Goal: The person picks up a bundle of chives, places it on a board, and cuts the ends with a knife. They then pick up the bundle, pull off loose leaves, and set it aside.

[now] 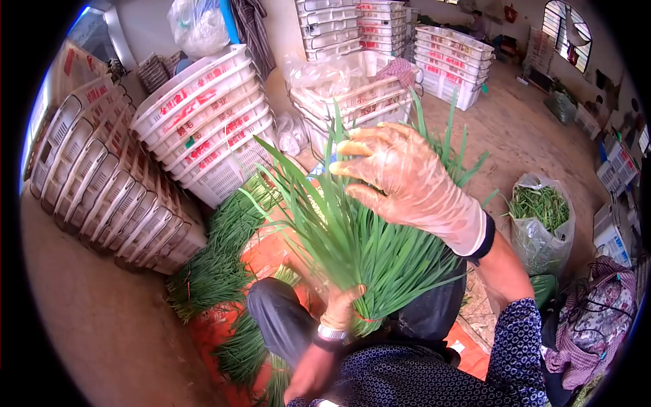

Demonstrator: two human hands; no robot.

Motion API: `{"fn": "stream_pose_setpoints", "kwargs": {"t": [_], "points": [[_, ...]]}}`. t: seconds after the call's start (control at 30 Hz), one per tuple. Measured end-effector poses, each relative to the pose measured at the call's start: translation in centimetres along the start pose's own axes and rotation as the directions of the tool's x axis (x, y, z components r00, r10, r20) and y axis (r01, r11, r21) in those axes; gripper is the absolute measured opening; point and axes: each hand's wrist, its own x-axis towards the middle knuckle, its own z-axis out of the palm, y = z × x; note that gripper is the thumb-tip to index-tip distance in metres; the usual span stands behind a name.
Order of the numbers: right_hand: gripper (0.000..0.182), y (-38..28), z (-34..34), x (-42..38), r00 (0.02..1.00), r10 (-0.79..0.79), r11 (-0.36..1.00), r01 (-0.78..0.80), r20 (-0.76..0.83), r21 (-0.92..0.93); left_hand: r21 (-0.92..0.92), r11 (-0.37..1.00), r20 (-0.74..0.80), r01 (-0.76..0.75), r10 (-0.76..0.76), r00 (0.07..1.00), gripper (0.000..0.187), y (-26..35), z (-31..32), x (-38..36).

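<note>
A large bunch of long green leafy stalks (386, 264) stands fanned out above my lap, with a red band round its lower part. My left hand (341, 305), gloved and with a metal watch at the wrist, is wrapped round the bunch's lower left side. Over the upper leaves is my right hand (390, 169), in a thin see-through glove with a dark cuff, its fingers apart and curved to the left. Whether its palm touches the leaves is hidden.
More green bunches (217, 251) lie at the left on an orange sheet (207, 339). Stacked white crates (210, 122) stand behind and left. A plastic bag of greens (542, 217) sits at the right, near a patterned cloth (597, 319). People are in the far background.
</note>
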Motion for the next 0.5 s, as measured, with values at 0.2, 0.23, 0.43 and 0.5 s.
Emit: {"fn": "stream_pose_setpoints", "kwargs": {"t": [0.2, 0.23, 0.43, 0.5], "points": [[0.024, -0.1, -0.6, 0.4, 0.997, -0.061, 0.997, 0.063, 0.05, -0.039, -0.009, 0.999, -0.011, -0.036, 0.036, 0.999, 0.089, -0.1, 0.4, -0.1], [0.022, -0.1, -0.6, 0.5, 0.996, -0.074, 0.996, 0.076, 0.05, -0.041, -0.011, 0.999, -0.021, -0.035, 0.035, 0.999, 0.089, -0.2, 0.3, -0.1], [0.021, 0.0, -0.7, 0.7, 0.985, -0.148, 0.987, 0.153, 0.084, -0.049, -0.01, 0.999, 0.022, -0.031, 0.031, 0.999, 0.093, 0.2, 0.4, -0.3], [0.023, -0.3, -1.0, 0.7, 0.983, -0.153, 0.986, 0.159, 0.102, -0.054, -0.014, 1.0, 0.021, -0.016, 0.016, 1.0, 0.092, 0.3, 0.6, -0.4]]}}
